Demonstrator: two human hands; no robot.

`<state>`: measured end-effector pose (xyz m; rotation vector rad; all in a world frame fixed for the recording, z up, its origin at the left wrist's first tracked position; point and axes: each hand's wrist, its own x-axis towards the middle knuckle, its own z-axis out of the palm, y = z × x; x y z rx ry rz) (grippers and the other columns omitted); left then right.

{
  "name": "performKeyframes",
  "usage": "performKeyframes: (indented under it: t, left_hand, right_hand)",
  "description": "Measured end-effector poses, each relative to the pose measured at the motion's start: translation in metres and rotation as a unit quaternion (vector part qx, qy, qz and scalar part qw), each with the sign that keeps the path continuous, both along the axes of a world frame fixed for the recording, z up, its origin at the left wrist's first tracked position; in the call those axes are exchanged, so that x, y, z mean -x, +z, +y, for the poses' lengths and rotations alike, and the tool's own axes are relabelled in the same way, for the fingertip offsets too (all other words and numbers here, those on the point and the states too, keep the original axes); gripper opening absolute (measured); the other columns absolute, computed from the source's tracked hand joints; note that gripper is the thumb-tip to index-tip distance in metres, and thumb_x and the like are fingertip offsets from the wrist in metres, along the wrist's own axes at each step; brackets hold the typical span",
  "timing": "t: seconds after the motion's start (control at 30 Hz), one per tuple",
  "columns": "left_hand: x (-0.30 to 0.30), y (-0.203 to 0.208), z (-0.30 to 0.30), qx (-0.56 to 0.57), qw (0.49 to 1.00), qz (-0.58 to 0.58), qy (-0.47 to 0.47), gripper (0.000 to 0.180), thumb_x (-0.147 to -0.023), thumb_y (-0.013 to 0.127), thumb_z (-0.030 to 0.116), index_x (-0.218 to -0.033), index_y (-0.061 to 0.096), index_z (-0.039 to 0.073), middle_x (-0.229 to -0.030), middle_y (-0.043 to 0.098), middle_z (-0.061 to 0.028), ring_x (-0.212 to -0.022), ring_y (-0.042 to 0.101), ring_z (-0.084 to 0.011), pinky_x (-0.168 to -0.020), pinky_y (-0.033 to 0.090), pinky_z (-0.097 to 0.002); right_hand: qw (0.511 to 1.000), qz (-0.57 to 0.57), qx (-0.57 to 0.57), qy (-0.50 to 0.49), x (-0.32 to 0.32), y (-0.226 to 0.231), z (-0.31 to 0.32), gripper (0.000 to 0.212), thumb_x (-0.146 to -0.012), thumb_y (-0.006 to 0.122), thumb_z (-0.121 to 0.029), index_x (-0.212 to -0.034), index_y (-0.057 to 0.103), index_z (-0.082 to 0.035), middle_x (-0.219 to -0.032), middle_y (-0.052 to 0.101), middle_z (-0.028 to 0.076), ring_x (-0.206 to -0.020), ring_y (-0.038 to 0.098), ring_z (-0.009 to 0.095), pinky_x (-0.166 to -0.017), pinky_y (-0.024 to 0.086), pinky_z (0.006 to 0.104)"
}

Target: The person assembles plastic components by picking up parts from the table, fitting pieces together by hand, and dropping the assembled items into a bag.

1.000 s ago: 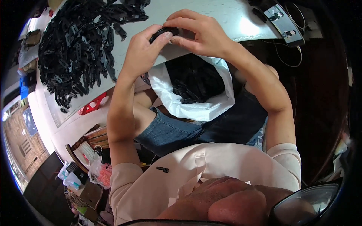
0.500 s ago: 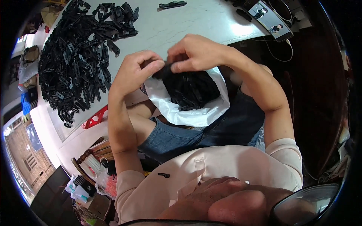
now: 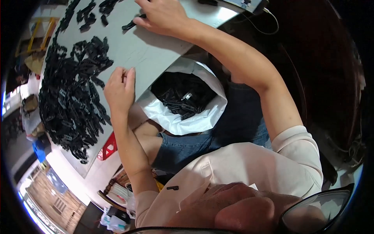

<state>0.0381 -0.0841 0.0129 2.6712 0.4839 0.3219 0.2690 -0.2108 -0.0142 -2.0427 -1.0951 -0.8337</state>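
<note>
My right hand (image 3: 163,17) is over the white table, its thumb and fingers closed on a narrow black plastic part (image 3: 128,26) at the tabletop. By the table's near edge, my left hand (image 3: 120,89) has its fingers curled in beside a large heap of black plastic parts (image 3: 74,101); whatever it might hold is hidden under the fingers. Between my thighs, below the table edge, an open white sack (image 3: 206,124) contains many similar black parts (image 3: 183,95). One piece in there shows a bright, shiny spot.
Smaller clusters of black parts (image 3: 87,17) lie farther back on the white table (image 3: 152,50). A device with a lit screen (image 3: 247,4) and a white cable (image 3: 269,25) is at the far right corner. Under the left table edge shows a red frame (image 3: 108,148).
My hands were together over the sack with something dark between them. Now they are apart: the right has reached far onto the table to a black part, the left has moved left toward the heap.
</note>
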Motion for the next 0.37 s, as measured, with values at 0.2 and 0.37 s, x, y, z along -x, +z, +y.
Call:
performKeyframes:
  t: [0.2, 0.37]
  left_hand:
    - [-0.007, 0.0, -0.008, -0.022, 0.999, 0.018, 0.018, 0.033, -0.097, 0.069, 0.029, -0.08, 0.056, 0.003, -0.069, 0.058, -0.0127, -0.062, 0.055, -0.0302, -0.06, 0.044, -0.0417]
    - [-0.016, -0.003, -0.013, -0.029, 0.999, 0.021, 0.025, 0.035, -0.096, 0.07, 0.029, -0.079, 0.056, 0.003, -0.068, 0.057, -0.0122, -0.06, 0.053, -0.0271, -0.059, 0.044, -0.0397]
  right_hand:
    - [0.986, 0.144, 0.078, -0.031, -0.016, 0.009, -0.002, 0.055, -0.087, 0.069, -0.042, -0.125, 0.063, -0.003, -0.131, 0.056, 0.021, -0.122, 0.051, 0.04, -0.101, 0.042, 0.0539]
    - [0.972, 0.18, 0.154, -0.005, -0.02, 0.004, 0.004, 0.062, -0.087, 0.068, -0.047, -0.132, 0.063, -0.003, -0.131, 0.056, 0.021, -0.124, 0.05, 0.039, -0.101, 0.041, 0.0546]
